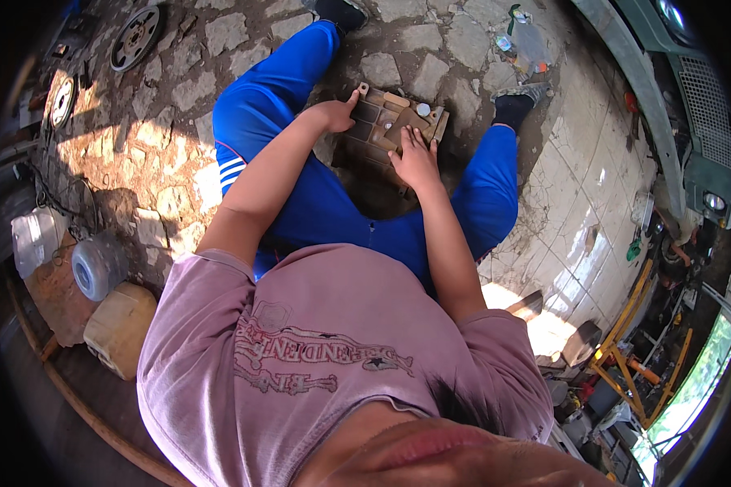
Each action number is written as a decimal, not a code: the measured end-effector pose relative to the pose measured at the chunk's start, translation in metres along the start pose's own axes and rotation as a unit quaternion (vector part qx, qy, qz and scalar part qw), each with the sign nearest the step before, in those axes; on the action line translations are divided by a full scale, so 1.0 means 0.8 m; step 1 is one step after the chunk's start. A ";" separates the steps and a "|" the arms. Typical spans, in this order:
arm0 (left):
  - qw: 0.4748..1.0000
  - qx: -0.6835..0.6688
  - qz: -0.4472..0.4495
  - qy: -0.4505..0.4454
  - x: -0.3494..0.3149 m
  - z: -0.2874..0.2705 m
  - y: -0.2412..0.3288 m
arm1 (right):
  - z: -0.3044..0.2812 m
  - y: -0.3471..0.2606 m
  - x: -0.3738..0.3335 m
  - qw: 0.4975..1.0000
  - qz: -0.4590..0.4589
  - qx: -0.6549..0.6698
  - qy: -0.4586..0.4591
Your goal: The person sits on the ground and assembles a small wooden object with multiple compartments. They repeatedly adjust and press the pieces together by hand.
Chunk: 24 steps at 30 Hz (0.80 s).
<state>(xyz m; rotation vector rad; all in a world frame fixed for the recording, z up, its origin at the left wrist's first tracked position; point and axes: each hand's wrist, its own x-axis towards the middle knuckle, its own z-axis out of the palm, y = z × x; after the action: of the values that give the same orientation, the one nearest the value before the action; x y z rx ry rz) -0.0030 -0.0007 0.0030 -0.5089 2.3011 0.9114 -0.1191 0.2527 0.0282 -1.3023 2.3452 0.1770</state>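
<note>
Between my spread legs rests a tan, box-like metal casting (376, 122) with open compartments and lugs at its corners. My left hand (339, 115) grips its left edge, one finger stretched along the rim toward the far corner lug. Flat on the casting's right half lies a thin brown piece (401, 124); its material I cannot make out. My right hand (418, 159) presses on this piece and the casting's near right side, with fingers stretched out and spread. A small round whitish cap (423, 109) sits at the far right of the casting. The casting's underside is hidden.
Rough stone paving (193, 85) spreads ahead and left; pale tiles (562, 191) lie right. A green vehicle front (702, 122) stands far right, above a yellow metal frame (625, 349). A wheel rim (135, 38), clear bottle (99, 266) and tan jerrycan (120, 331) are on the left.
</note>
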 end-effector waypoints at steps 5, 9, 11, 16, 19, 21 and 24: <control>1.000 -0.002 -0.001 0.015 0.005 0.010 -0.014 | -0.004 -0.008 -0.008 0.999 -0.021 -0.018 -0.021; 1.000 0.000 -0.006 -0.008 -0.002 -0.003 0.006 | -0.002 0.003 0.000 1.000 -0.008 -0.011 -0.002; 1.000 0.000 -0.011 -0.011 0.001 -0.003 0.005 | 0.002 0.000 -0.002 1.000 -0.008 -0.025 0.000; 1.000 -0.004 -0.010 -0.006 0.006 0.001 -0.003 | -0.006 -0.001 0.003 1.000 -0.004 -0.001 0.016; 1.000 -0.001 -0.011 -0.008 0.005 -0.003 -0.002 | 0.003 -0.008 0.000 0.999 -0.006 -0.022 0.030; 1.000 0.007 0.000 0.003 0.006 0.009 -0.003 | 0.006 -0.007 -0.007 1.000 -0.011 -0.009 0.011; 1.000 -0.005 -0.014 -0.015 0.002 -0.002 -0.004 | -0.004 0.000 -0.003 0.999 -0.011 0.006 0.030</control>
<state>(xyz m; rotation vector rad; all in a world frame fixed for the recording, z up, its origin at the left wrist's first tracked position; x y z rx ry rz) -0.0034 -0.0042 0.0016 -0.5270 2.2580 0.9116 -0.1192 0.2536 0.0318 -1.3446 2.3768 0.1176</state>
